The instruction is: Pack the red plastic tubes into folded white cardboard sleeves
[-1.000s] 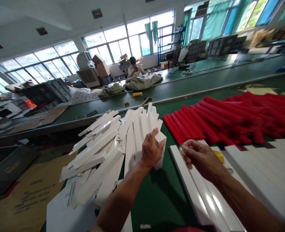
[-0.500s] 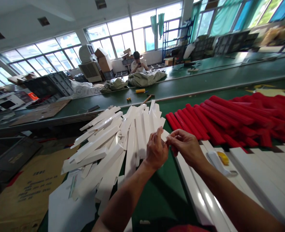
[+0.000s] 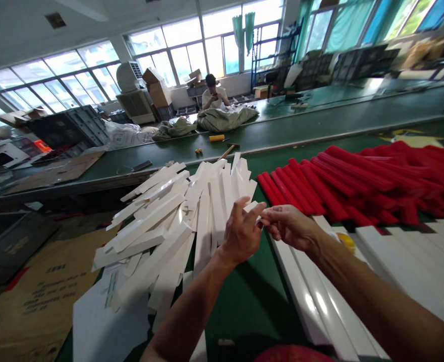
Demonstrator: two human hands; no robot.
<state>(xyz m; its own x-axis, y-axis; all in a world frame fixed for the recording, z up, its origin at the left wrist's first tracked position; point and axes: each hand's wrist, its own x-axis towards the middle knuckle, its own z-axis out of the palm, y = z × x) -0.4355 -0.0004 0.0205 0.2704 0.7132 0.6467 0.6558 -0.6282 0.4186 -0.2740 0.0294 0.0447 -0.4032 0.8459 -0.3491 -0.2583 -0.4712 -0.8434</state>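
My left hand is raised over the green worktop, its fingers curled and closed near the fingertips of my right hand. A small white piece shows between the fingers of both hands; its full shape is hidden. The thumb and index finger of my right hand are pinched together at its near side. To the left, a loose heap of long white folded cardboard strips fans across the worktop. Red ribbed tubes are piled to the right, beyond my right hand.
Long white boxes lie side by side at right, with a yellow tape roll on them. A white sheet lies at front left, near a brown sack. Across the green bench, a person sits.
My left fingers have spread slightly and shifted over the white piece. My right hand has flattened a little, still pinching. The view has shifted slightly.
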